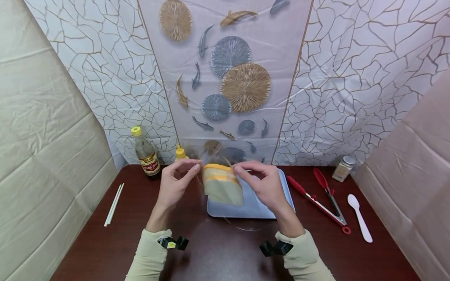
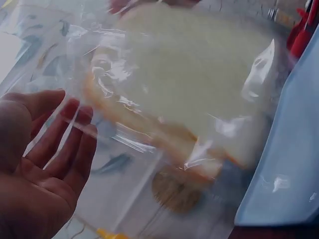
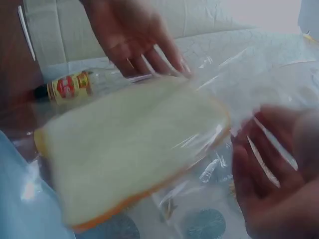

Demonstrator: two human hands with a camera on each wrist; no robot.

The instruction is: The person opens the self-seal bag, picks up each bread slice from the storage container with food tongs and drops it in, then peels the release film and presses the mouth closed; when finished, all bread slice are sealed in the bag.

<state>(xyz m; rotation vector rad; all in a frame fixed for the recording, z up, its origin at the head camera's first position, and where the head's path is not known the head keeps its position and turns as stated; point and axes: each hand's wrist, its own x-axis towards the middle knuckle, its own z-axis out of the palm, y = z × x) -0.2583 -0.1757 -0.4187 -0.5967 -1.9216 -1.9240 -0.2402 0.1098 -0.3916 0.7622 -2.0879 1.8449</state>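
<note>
**A:** What are the hands doing?

**B:** Both are raised above a dark red-brown table (image 1: 218, 249), holding a clear plastic bag (image 2: 124, 139) with sliced bread (image 1: 222, 189) inside. The left hand (image 1: 174, 184) pinches the bag's top edge between thumb and fingertips. The right hand (image 1: 266, 185) pinches the opposite side the same way. The bag hangs between them, just over the near end of a pale blue tray (image 1: 253, 208).

**B:** From the wrist cameras the film is blurred, so I cannot tell whether the mouth of the bag is open.

**A:** How would it handle?

**B:** I judge it light and very soft — white bread with an orange-brown crust dents under any squeeze. The film looks thin, crinkly and slippery. The safest hold seems to be the loose plastic at the top, not the slices themselves.

**A:** And around them?

**B:** On the table, to the left, lie white chopsticks (image 1: 114, 204). At the back stands a bottle with a yellow cap and red label (image 1: 145, 153), and a second yellow cap (image 1: 180, 152) shows beside it. To the right lie red tongs (image 1: 323, 199), a white spoon (image 1: 359, 217) and a small jar (image 1: 343, 168). Cloth backdrops enclose the space — a cracked-line pattern with a fish panel in the middle.
</note>
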